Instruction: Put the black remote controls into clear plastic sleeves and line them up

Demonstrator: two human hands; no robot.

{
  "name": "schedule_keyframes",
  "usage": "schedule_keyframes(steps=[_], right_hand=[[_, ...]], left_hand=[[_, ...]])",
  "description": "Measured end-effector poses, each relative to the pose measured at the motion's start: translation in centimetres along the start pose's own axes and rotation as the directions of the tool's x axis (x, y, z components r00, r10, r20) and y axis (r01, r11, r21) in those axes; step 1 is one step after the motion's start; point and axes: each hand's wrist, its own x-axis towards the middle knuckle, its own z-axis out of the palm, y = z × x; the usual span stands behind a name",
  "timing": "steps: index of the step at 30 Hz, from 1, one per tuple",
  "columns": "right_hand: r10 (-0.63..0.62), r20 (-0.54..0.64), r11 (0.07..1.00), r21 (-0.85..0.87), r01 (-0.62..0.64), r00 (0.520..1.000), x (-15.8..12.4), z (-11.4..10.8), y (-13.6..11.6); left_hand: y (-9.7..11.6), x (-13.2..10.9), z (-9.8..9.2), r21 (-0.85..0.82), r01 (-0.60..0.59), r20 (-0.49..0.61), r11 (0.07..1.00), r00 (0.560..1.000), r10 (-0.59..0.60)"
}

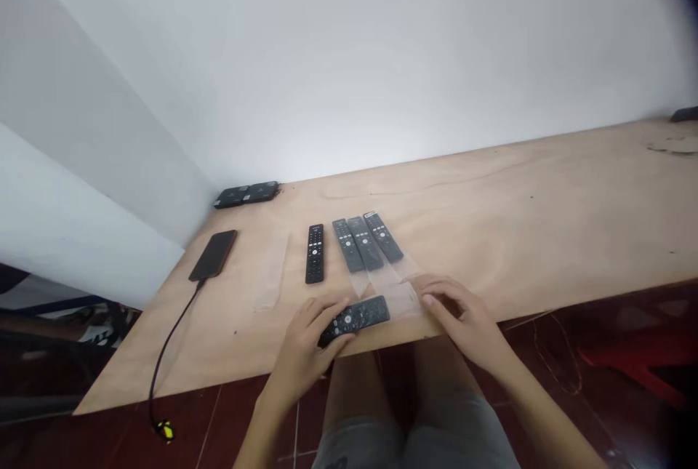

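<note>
My left hand (310,334) grips the near end of a black remote control (357,315) that lies at the front edge of the wooden table (518,222). My right hand (455,309) rests on a clear plastic sleeve (400,298) beside that remote, fingers curled onto the plastic. Three black remotes in clear sleeves (366,242) lie side by side just beyond my hands. Another bare remote (315,253) lies to their left. An empty clear sleeve (271,270) lies further left.
A black phone (214,254) with a cable (169,342) running off the table's left front sits near the left corner. Two dark flat devices (247,194) lie against the white wall. My knees are under the table edge. A red object (632,371) is on the floor at right.
</note>
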Motion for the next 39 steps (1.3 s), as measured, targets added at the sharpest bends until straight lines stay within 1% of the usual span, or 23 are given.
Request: schedule_keyframes(steps=[5, 7, 10, 14, 18, 22, 24, 28, 33, 36, 39], right_hand=[[0.064, 0.113, 0.986, 0.147, -0.08, 0.992, -0.1, 1.5, -1.0], [0.119, 0.113, 0.96, 0.241, -0.143, 0.986, -0.2, 2.1, -1.1], [0.217, 0.074, 0.894, 0.385, -0.228, 0.973, -0.5, 2.4, -1.0], [0.274, 0.11, 0.837, 0.463, -0.293, 0.955, -0.9, 2.4, -0.8], [0.282, 0.162, 0.83, 0.453, -0.325, 0.946, -0.3, 2.5, -1.5], [0.249, 0.282, 0.846, 0.402, -0.35, 0.927, 0.9, 2.9, -2.7], [0.227, 0.304, 0.864, 0.376, -0.336, 0.925, 1.3, 3.2, -3.1], [0.218, 0.286, 0.853, 0.409, -0.324, 0.933, 1.5, 3.8, -3.1], [0.234, 0.297, 0.832, 0.432, -0.349, 0.926, 1.3, 3.9, -2.9], [0.219, 0.302, 0.858, 0.392, -0.331, 0.928, 1.3, 4.0, -2.9], [0.216, 0.264, 0.893, 0.337, -0.3, 0.94, 1.4, 4.5, -2.8]], left_hand=[[0.0, -0.3, 0.3, -0.004, -0.02, -0.027, 1.0, 0.999, 0.019], [0.0, -0.5, 0.4, -0.014, -0.007, -0.031, 1.0, 1.0, 0.006], [0.0, -0.7, 0.2, -0.033, 0.014, -0.048, 0.999, 0.999, -0.016], [0.4, -0.7, -0.2, -0.064, 0.025, -0.08, 0.998, 0.996, -0.031], [0.7, -0.5, -0.5, -0.084, 0.008, -0.065, 0.996, 0.998, -0.014], [0.8, -0.4, -0.4, -0.087, -0.014, -0.043, 0.996, 0.999, 0.01], [0.9, -0.4, -0.4, -0.085, -0.013, -0.037, 0.996, 0.999, 0.01], [0.7, -0.5, -0.2, -0.07, -0.014, -0.046, 0.997, 0.999, 0.011], [0.5, -0.5, -0.1, -0.06, -0.016, -0.054, 0.998, 0.998, 0.013], [0.6, -0.5, -0.1, -0.067, -0.001, -0.06, 0.998, 0.998, -0.003], [0.6, -0.5, -0.1, -0.074, -0.019, -0.055, 0.997, 0.998, 0.015]])
